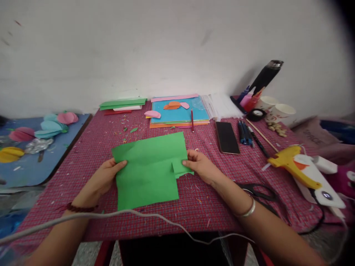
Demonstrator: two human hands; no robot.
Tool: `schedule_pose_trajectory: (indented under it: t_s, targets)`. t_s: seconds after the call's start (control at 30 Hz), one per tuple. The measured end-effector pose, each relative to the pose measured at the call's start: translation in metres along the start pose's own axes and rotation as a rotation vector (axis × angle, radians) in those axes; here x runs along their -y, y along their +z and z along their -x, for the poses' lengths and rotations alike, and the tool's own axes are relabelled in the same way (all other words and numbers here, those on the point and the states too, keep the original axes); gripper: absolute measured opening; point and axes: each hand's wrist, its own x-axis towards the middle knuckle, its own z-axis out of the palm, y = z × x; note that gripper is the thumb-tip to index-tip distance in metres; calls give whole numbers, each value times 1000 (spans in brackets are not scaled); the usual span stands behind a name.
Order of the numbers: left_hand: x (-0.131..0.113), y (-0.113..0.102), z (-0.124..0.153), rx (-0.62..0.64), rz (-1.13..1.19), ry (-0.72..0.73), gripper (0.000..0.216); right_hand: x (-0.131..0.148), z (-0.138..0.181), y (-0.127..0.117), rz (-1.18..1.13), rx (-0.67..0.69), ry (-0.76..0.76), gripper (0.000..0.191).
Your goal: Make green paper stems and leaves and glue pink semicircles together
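Note:
A green sheet of paper (146,170) is held up over the checked tablecloth, its lower right part cut away and a small flap folded near the right side. My left hand (109,173) pinches the sheet's left edge between thumb and fingers. At the right edge, my right hand (201,166) grips the sheet beside the folded flap, thumb on top. Black-handled scissors (260,192) lie partly hidden under my right forearm. Beyond the sheet sits a stack of coloured paper (180,111) with pink and orange cut pieces on it, and a red pencil (192,120) lies across its front edge.
To the right lie a phone (227,137), blue pens (244,133), a yellow glue gun (294,166) and paper cups (281,112). Folded green paper (123,104) is at the back left. A white cable (133,212) crosses in front. Paper fruits (51,129) rest on a blue board at left.

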Motion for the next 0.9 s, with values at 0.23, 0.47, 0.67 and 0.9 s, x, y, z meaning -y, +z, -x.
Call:
schedule_pose_trajectory:
  t_s: [0.23,0.47,0.67,0.9]
  targets:
    - [-3,-8,32,-78,139,-28,27,-4,5,11,0,74,9,50]
    - [8,-79,60,-277,219,-97,35,5,1,-4,36,22,111,36]
    - [18,-132,41,-242,251,-118,37,17,-10,-9,176,-80,108,27]
    - [-4,-92,-1,7,148,-163,30,28,20,-7,455,-91,40,27]
